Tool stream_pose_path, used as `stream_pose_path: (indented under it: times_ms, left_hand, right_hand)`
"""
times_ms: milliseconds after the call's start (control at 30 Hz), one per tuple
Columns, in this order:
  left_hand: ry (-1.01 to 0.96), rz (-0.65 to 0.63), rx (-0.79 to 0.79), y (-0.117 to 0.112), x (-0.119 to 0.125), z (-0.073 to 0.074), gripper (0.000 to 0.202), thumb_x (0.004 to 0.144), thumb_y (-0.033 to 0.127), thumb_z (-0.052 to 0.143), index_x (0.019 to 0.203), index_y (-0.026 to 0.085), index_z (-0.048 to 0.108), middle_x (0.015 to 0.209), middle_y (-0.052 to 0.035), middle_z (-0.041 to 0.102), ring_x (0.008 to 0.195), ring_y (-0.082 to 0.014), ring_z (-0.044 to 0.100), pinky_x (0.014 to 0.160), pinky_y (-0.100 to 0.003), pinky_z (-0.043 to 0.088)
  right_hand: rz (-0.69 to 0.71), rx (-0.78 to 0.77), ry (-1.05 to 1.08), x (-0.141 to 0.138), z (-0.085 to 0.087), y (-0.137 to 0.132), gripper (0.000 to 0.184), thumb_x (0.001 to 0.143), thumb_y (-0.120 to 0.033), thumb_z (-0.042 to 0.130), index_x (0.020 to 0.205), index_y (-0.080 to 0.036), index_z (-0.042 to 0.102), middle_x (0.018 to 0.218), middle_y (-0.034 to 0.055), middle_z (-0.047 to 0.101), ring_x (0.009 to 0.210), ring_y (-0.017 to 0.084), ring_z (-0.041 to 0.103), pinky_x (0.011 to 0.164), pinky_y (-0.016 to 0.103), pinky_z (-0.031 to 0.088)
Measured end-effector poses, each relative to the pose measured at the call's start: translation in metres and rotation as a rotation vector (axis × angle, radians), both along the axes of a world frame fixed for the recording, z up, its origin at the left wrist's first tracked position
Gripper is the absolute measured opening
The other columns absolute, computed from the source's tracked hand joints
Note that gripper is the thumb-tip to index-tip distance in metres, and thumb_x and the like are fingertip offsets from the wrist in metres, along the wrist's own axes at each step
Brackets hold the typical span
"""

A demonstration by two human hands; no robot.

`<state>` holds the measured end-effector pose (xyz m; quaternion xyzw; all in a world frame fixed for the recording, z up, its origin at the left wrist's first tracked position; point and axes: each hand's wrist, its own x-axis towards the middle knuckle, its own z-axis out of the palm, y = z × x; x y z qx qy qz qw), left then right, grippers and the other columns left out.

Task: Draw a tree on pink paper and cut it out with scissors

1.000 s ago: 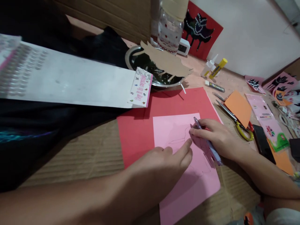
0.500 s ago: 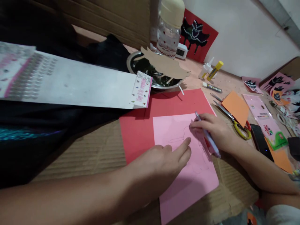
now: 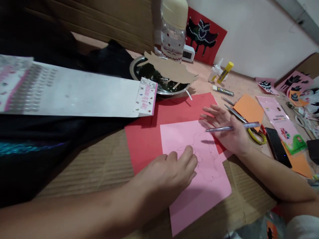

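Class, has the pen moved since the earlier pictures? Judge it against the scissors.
Yes. Against the scissors, the pen has swung: its back end, earlier pointing down toward the wearer, now points right and overlaps the scissors in view.

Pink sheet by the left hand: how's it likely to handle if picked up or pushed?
The pink sheet looks thin and flat, so probably light and floppy when lifted by a corner. It overlaps the red sheet with no visible fastening, so a sideways push would likely slide it, or perhaps buckle it.
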<state>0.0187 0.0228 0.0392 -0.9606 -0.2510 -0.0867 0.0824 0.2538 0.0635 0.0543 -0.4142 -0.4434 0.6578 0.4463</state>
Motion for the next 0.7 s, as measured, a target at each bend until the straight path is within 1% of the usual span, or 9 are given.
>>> stream_pose_path:
  times_ms: [67,133,233,333,433,500,567,633,700]
  left_hand:
    - [-0.008,0.006,0.005,-0.001,0.0,0.0,0.019,0.102,0.024,0.057,0.103,0.018,0.074,0.112,-0.0145,0.082,0.054,-0.0201,0.066,0.044,-0.034,0.047]
    - [-0.008,0.033,0.035,-0.003,0.0,-0.003,0.024,0.103,0.025,0.056,0.112,0.015,0.076,0.13,-0.0207,0.078,0.056,-0.0206,0.068,0.046,-0.034,0.05]
    - [0.012,0.087,0.069,-0.01,0.001,-0.009,0.037,0.102,0.031,0.059,0.129,0.01,0.073,0.144,-0.0299,0.068,0.055,-0.0214,0.067,0.044,-0.034,0.05]
    - [0.065,0.115,0.055,-0.017,-0.001,-0.008,0.049,0.099,0.039,0.066,0.135,0.007,0.071,0.145,-0.0341,0.064,0.051,-0.0224,0.066,0.041,-0.034,0.049]
    - [0.111,0.064,0.003,-0.012,-0.004,0.001,0.056,0.097,0.045,0.071,0.135,0.005,0.071,0.142,-0.0359,0.066,0.053,-0.0232,0.069,0.042,-0.034,0.051]
    - [0.078,0.03,-0.02,0.001,-0.006,0.007,0.055,0.097,0.046,0.073,0.135,0.007,0.071,0.138,-0.0309,0.072,0.066,-0.0262,0.074,0.052,-0.035,0.056]
    - [0.006,0.043,-0.005,0.02,-0.008,0.008,0.057,0.096,0.051,0.073,0.135,0.01,0.07,0.136,-0.0257,0.074,0.094,-0.034,0.078,0.073,-0.042,0.062]
    - [-0.058,0.135,0.019,0.039,-0.01,0.005,0.068,0.094,0.061,0.073,0.137,0.008,0.067,0.143,-0.0276,0.069,0.123,-0.0438,0.069,0.096,-0.053,0.058]
    - [-0.084,0.202,-0.023,0.053,-0.011,0.0,0.076,0.093,0.067,0.071,0.14,0.007,0.063,0.147,-0.0294,0.065,0.128,-0.0449,0.064,0.101,-0.054,0.053]
  right_hand:
    - [-0.004,0.081,-0.044,0.005,-0.004,-0.001,0.052,0.087,-0.071,0.072,0.118,-0.029,0.069,0.123,0.0072,0.074,0.113,0.026,0.073,0.099,0.047,0.06]
    - [-0.031,0.166,-0.138,0.01,-0.007,-0.006,0.048,0.093,-0.072,0.067,0.106,-0.026,0.071,0.101,0.0032,0.073,0.089,0.02,0.072,0.083,0.037,0.062]
    - [-0.11,0.262,-0.301,0.013,-0.009,-0.014,0.039,0.101,-0.062,0.062,0.093,-0.025,0.069,0.075,-0.0032,0.064,0.059,0.012,0.056,0.059,0.026,0.049]
    - [-0.102,0.222,-0.453,0.006,-0.007,-0.014,0.033,0.097,-0.05,0.069,0.08,-0.023,0.061,0.064,-0.0049,0.06,0.053,0.011,0.052,0.053,0.025,0.043]
    - [-0.114,0.172,-0.494,-0.005,-0.006,-0.009,0.032,0.088,-0.042,0.076,0.077,-0.025,0.052,0.061,-0.0066,0.058,0.051,0.011,0.052,0.051,0.025,0.041]
    - [-0.161,0.168,-0.474,-0.008,-0.006,-0.007,0.029,0.087,-0.039,0.075,0.08,-0.026,0.05,0.061,-0.0077,0.057,0.051,0.011,0.053,0.05,0.025,0.041]
    - [-0.204,0.19,-0.44,-0.009,-0.008,-0.006,0.026,0.09,-0.038,0.072,0.084,-0.026,0.049,0.061,-0.0084,0.057,0.051,0.011,0.054,0.051,0.025,0.042]
    - [-0.213,0.212,-0.41,-0.006,-0.01,-0.006,0.024,0.094,-0.039,0.069,0.087,-0.026,0.049,0.063,-0.0089,0.057,0.051,0.011,0.054,0.053,0.025,0.044]
    - [-0.195,0.209,-0.4,-0.004,-0.012,-0.006,0.025,0.095,-0.04,0.068,0.088,-0.027,0.049,0.064,-0.0091,0.057,0.052,0.011,0.056,0.054,0.025,0.046]
